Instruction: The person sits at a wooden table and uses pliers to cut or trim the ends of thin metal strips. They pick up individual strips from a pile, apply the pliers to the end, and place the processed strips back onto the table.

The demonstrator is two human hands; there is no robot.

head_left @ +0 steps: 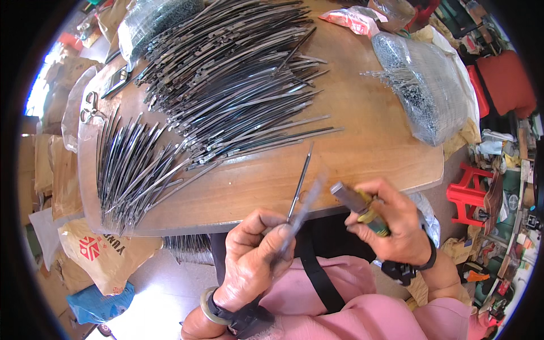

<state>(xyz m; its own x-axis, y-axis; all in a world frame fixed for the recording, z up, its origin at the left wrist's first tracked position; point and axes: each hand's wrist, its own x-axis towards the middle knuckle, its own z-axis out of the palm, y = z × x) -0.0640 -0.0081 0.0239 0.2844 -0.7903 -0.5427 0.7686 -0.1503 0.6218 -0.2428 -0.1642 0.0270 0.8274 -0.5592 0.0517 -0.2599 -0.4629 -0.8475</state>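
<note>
My left hand (258, 255) is closed around a thin dark metal rod (301, 184) that points up toward the table. A flatter grey strip (309, 199), smeared by motion, also stands up from the same grip. To its right, my right hand (391, 224) is wrapped round a hand tool with a yellow and green handle (371, 214). Its blunt grey metal end points up and left, apart from the strip. Beyond my hands, a large pile of long, narrow dark metal strips (226, 73) covers the table's left half. A smaller fanned bunch of strips (127, 164) lies at the near left.
The wooden table (362, 147) has a curved near edge just beyond my hands. At its right lies a clear plastic bag (436, 90) of thin metal wires. Scissors (90, 107) sit at the left edge. A red stool (470, 195) stands on the floor at right.
</note>
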